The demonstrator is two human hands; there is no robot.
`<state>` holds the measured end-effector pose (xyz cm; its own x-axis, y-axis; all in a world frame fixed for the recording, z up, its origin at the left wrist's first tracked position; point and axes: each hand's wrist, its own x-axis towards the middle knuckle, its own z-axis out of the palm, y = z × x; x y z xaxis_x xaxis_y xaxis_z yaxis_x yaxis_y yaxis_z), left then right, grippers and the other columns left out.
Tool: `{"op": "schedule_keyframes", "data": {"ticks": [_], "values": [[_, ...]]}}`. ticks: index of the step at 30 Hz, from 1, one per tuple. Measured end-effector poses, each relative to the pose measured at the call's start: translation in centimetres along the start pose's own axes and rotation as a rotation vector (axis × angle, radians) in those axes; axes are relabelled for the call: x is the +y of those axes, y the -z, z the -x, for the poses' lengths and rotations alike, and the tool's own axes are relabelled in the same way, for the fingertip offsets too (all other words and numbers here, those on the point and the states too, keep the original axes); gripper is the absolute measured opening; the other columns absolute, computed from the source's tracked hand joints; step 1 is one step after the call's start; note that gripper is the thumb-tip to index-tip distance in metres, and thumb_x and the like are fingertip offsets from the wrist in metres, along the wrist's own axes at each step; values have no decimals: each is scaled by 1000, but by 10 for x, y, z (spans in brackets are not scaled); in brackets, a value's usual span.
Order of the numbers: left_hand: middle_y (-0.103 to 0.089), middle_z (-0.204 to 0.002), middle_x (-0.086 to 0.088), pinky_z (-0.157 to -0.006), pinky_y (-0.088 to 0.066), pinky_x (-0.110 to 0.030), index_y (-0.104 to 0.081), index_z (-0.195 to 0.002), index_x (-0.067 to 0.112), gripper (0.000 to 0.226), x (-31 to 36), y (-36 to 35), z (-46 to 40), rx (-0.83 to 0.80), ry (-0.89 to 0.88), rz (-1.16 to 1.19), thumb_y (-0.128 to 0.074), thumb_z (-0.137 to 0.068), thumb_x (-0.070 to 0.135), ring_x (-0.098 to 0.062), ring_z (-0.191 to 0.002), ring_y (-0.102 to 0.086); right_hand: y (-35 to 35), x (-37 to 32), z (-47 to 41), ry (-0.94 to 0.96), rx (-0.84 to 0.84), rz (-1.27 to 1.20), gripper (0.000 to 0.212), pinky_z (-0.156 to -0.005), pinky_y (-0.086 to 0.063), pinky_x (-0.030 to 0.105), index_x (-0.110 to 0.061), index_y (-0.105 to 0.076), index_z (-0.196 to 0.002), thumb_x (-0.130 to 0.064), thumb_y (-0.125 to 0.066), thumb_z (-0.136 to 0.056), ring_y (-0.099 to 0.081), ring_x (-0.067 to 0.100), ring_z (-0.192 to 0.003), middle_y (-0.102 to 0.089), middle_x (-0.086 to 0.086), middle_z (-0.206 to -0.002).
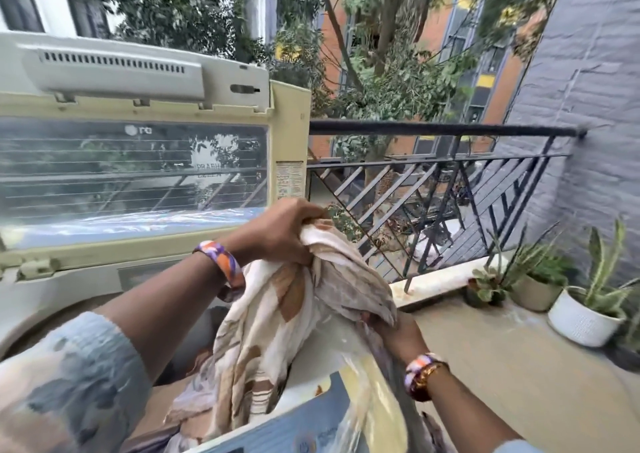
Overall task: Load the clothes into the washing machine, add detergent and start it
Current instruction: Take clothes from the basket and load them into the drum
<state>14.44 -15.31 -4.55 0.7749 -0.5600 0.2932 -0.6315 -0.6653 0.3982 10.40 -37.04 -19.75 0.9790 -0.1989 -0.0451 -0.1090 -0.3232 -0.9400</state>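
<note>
- Cream-coloured washing machine (41,314) fills the left of the frame, its glass lid (138,172) standing raised.
- Left hand (277,234), at centre, has its fingers clenched round the top of a beige patterned cloth (277,314).
- That cloth hangs down over the machine's opening, at lower centre.
- Right hand (398,335) grasps the cloth's lower fold, fingers partly hidden.
- Potted plants (585,314) stand at right, near the railing (433,128).

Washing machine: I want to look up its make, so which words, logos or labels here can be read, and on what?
"LG" logo: on the raised glass lid, seen mirrored from behind.
"PRABH...": a partial reflection in that lid, cut off.
Sticker on the lid frame's right edge: print too small to read.
Blue panel at the machine's front edge: markings blurred, unreadable.
</note>
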Motion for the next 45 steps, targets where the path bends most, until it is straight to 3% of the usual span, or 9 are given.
{"op": "schedule_keyframes", "data": {"ticks": [5,9,13,20,23,29,36,39,45], "values": [[-69,-89,1,-70,-46,-28,-66,-100,14,68,-27,35,27,90,101,90,-66,-39,44,-8,-79,-56,13,-67,-13,237,236,250,25,-49,-36,25,-18,-59,-60,-20,-64,-85,-52,21,-57,-56,5,-55],[-68,-76,31,-67,-44,0,-61,-87,38,55,-60,64,65,93,249,247,-77,-34,37,19,-68,-56,1,-147,-15,585,287,355,28,-45,-32,20,-22,-56,-59,-29,-64,-84,-45,16,-47,-48,-4,-50],[-66,-100,13,-80,-45,-5,-59,-109,36,73,-102,63,104,-110,513,95,-83,-40,33,-7,-97,-59,-43,-187,-4,773,240,647,10,-49,-33,23,-14,-68,-84,-21,-60,-85,-60,27,-67,-65,12,-71],[-67,-112,-11,-90,-50,-32,-62,-112,12,57,-135,17,132,-744,805,-284,-78,-65,42,-22,-93,-61,-116,-152,8,748,-573,1135,48,-86,-47,34,-20,-53,-121,-42,-64,-79,-57,28,-109,-60,9,-118],[-62,-124,-4,-101,-45,-33,-51,-126,13,79,-121,11,122,-693,784,-200,-81,-60,43,-21,-111,-58,-114,-137,4,586,-863,947,69,-88,-45,25,-18,-40,-136,-37,-70,-77,-59,20,-105,-61,5,-117],[-47,-140,1,-110,-35,-29,-35,-140,21,86,-84,-1,68,-329,610,33,-78,-68,40,-18,-126,-48,-43,-117,-20,398,-708,413,60,-89,-46,14,-28,-50,-123,-21,-78,-71,-55,12,-113,-57,-3,-117],[-22,-155,-6,-108,-34,-33,-7,-150,19,109,-54,-64,7,-179,642,257,-70,-69,56,-24,-140,-29,60,-8,-31,17,-853,415,157,-109,-20,14,-29,15,-145,-60,-86,-29,-20,-4,-135,-12,-14,-149],[-34,-146,3,-104,-35,-21,-19,-147,15,109,-49,-91,-7,-115,695,348,-71,-62,60,-15,-130,-37,65,56,-25,-48,-864,348,145,-104,-28,7,-30,24,-142,-28,-89,-50,-25,-18,-130,-8,-19,-150],[-51,-136,-4,-109,-35,-29,-31,-140,9,128,-43,-109,-23,-135,749,346,-67,-38,78,-18,-122,-49,30,82,-19,153,-398,349,119,-106,-39,35,-59,6,-133,-40,-80,-53,-46,17,-128,-41,0,-143]]}}
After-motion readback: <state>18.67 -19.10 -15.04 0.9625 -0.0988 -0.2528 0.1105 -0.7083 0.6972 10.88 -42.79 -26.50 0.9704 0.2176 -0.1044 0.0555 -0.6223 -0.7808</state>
